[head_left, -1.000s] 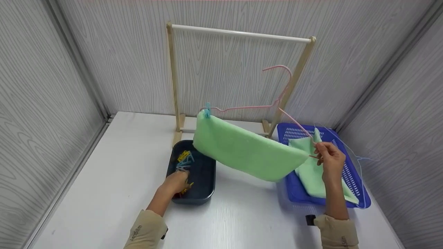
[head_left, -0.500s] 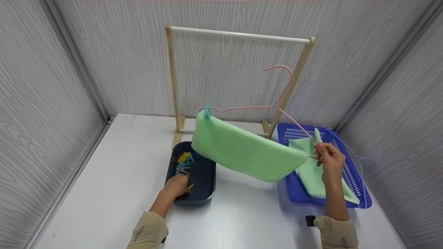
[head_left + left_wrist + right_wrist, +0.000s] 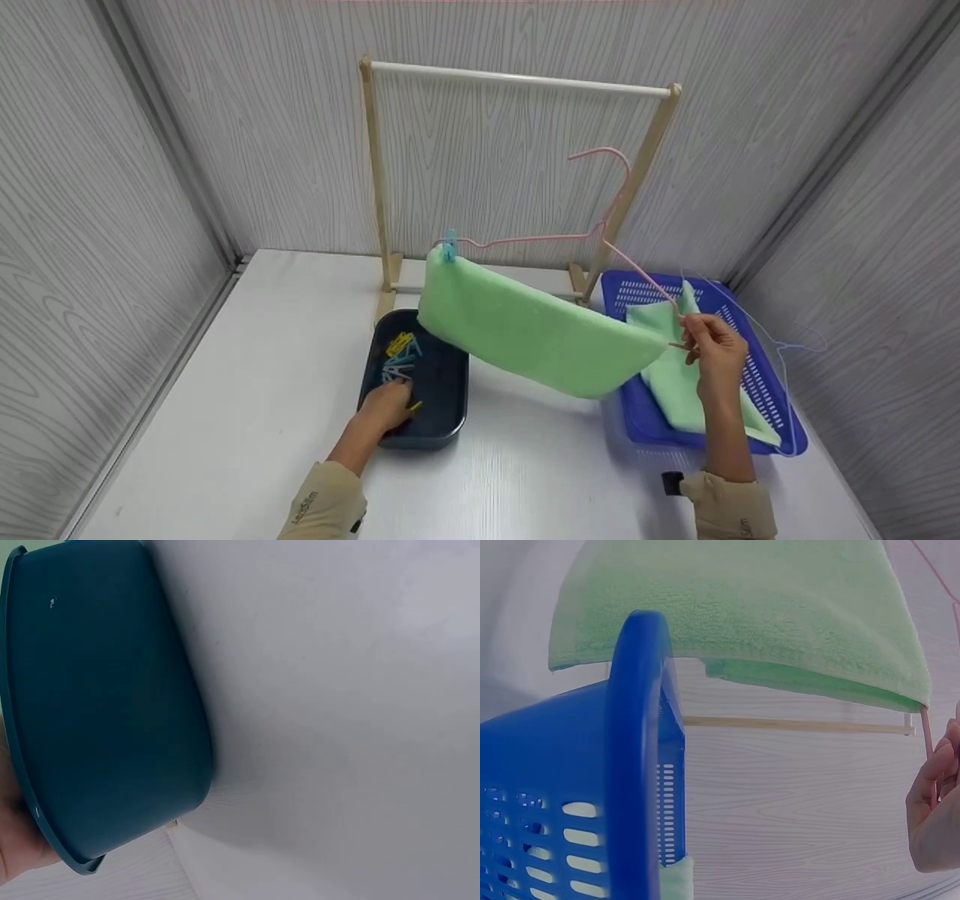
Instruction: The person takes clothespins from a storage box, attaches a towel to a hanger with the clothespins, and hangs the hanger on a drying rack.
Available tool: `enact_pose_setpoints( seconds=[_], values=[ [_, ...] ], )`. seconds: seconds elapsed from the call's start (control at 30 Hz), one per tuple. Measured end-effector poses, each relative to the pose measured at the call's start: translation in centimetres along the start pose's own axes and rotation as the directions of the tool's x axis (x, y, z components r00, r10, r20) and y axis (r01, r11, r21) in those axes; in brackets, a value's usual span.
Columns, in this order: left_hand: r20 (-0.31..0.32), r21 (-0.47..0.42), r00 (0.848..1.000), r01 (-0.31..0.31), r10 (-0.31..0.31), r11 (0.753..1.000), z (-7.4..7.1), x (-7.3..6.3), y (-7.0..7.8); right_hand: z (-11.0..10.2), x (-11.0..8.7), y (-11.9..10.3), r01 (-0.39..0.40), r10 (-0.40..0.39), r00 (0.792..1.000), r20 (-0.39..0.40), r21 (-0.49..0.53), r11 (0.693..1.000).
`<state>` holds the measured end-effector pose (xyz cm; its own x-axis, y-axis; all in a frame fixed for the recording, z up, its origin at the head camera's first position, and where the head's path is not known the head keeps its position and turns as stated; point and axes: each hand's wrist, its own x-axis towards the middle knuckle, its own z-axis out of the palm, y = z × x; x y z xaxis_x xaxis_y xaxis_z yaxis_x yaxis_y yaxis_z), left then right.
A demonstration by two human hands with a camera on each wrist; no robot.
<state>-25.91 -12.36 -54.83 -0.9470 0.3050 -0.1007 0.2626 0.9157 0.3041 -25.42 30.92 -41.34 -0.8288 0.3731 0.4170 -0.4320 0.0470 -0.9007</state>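
My right hand [image 3: 720, 356] grips one end of a pink hanger [image 3: 555, 238], whose hook points up and to the left. Over the hanger's lower bar hangs a folded green towel [image 3: 540, 330]. A light-blue clothespin [image 3: 450, 246] clips the towel's left corner to the hanger. My left hand [image 3: 386, 405] reaches into a dark teal bin [image 3: 459, 405], its fingertips hidden. Near those fingers lie blue and grey clothespins [image 3: 399, 364] and a yellow one's tip [image 3: 415, 406]. In the left wrist view, the bin's outer wall [image 3: 105, 705] covers most of the hand.
Behind stands a wooden rack with a white top rod [image 3: 517, 77]. At right, a blue perforated basket [image 3: 637, 429] holds another green towel [image 3: 675, 382]; a pale blue hanger [image 3: 784, 375] leans across its right edge. Grey panel walls surround the white table [image 3: 285, 375].
My left hand has shifted slightly right and lower within the bin among the clothespins. The right hand, hanger and towel stay almost still.
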Motion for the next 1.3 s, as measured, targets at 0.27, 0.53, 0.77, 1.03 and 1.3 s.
enact_pose_setpoints(
  seconds=[0.27,0.53,0.77,1.03,1.3],
  values=[
    [0.012,-0.187,0.996,0.086,-0.085,0.979,-0.3,0.0,0.0,0.0,0.0,-0.2,-0.002,0.002,1.000,-0.009,0.005,1.000],
    [-0.048,-0.371,0.994,0.069,-0.093,0.926,-0.8,0.1,0.0,0.1,-0.1,-0.3,-0.019,0.019,1.000,-0.014,0.017,1.000],
    [-0.154,-0.424,0.988,-0.050,-0.018,0.904,-1.1,0.4,0.1,0.2,-0.2,-0.3,-0.009,0.009,1.000,-0.003,0.016,1.000],
    [-0.222,-0.390,0.973,-0.147,0.062,0.909,-1.3,0.8,0.1,0.2,0.0,-0.3,0.004,-0.004,1.000,-0.002,-0.003,1.000],
    [-0.184,-0.444,0.982,-0.120,0.041,0.888,-1.6,0.7,0.7,0.3,-0.2,-0.2,0.022,-0.022,1.000,0.016,0.036,0.999]
  ],
)
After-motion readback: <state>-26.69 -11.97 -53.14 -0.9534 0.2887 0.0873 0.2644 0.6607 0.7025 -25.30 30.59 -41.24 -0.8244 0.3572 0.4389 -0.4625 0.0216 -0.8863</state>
